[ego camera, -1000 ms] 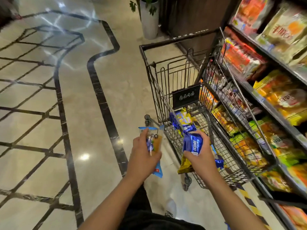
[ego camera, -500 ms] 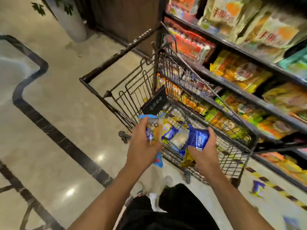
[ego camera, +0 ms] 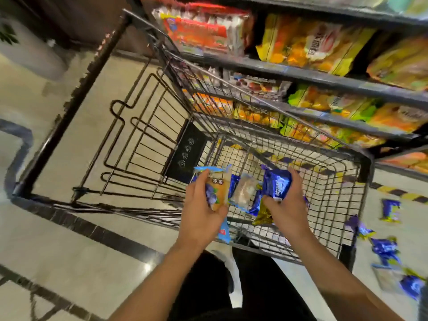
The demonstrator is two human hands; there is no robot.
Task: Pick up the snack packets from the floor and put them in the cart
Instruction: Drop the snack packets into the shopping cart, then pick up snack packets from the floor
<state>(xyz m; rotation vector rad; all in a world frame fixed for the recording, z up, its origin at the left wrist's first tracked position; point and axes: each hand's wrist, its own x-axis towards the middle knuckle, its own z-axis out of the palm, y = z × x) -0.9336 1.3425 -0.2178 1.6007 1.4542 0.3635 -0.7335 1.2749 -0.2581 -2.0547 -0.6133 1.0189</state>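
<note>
Motion blur and cut edges

The shelf bags are smeared, their print unreadable. Right of the cart, the floor packets are blurred and one is cut by the edge. The right hand covers part of a gold packet.

Left hand: forearm extended forward, fingers and thumb curled in a grip, back of hand up. Right hand: forearm extended alongside, fingers likewise curled, gripping, near the left.
</note>
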